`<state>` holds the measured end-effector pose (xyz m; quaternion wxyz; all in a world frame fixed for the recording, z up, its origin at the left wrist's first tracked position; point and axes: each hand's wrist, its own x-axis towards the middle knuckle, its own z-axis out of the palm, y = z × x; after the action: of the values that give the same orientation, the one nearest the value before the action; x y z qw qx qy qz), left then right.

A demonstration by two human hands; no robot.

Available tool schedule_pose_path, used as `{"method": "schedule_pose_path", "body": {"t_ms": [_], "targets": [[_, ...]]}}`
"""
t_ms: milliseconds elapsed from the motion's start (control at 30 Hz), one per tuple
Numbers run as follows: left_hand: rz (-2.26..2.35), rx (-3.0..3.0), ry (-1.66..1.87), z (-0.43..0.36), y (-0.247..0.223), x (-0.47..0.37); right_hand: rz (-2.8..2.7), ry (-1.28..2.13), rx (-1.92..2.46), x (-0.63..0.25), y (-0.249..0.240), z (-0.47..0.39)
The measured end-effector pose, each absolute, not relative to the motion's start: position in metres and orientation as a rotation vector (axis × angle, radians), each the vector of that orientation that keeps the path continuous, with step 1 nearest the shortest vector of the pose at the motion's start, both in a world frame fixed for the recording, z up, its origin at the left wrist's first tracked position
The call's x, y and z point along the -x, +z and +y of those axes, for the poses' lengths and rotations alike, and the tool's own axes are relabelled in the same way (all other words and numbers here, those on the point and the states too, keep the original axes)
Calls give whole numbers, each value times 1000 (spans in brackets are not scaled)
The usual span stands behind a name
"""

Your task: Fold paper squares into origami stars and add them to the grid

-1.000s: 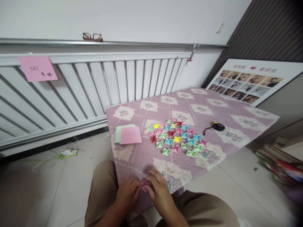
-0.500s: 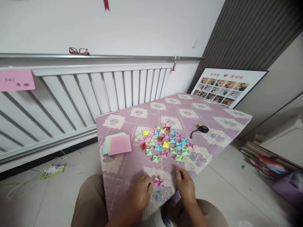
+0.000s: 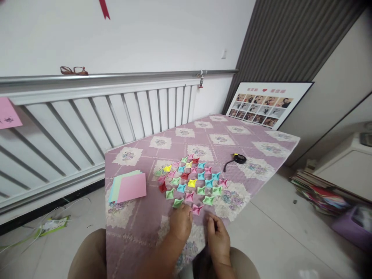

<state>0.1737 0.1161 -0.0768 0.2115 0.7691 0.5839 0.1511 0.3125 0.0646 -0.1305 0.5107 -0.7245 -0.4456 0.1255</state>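
My left hand (image 3: 180, 223) is closed, its fingertips pinching one point of a pink folded paper star (image 3: 197, 209) at the near edge of the group. Beyond it, several folded paper pieces in red, yellow, green, blue and pink lie in slanting rows. A green folded piece (image 3: 178, 203) sits right by my left knuckles. My right hand (image 3: 217, 234) is curled shut near the table's front edge, apart from the paper, with nothing visible in it. To the left lies a fanned stack of coloured paper squares (image 3: 132, 187), pink on top.
A purple patterned cloth covers the table (image 3: 136, 223). A black tape measure (image 3: 239, 158) with a strap lies right of the paper pieces. A white radiator (image 3: 130, 112) runs along the wall, and a photo board (image 3: 258, 110) leans at the table's far end.
My left hand has moved forward with the pink folded star, bringing it to the near side of the group. The right hand stays curled at the table's edge. The view has shifted right.
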Motion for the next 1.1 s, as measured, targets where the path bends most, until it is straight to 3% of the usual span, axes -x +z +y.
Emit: {"method": "schedule_pose_path", "body": {"t_ms": [400,633,1100], "targets": [[1602,-2119,470,101,-88,-175,-1076,330,1673,-316,-136,62],[1589,-1987,670,90,-101,-170,-1074,345,1655,-316,-138,61],[1711,-2176,408,103,-94,-184,-1163,312,1657,-317,-138,57]]}}
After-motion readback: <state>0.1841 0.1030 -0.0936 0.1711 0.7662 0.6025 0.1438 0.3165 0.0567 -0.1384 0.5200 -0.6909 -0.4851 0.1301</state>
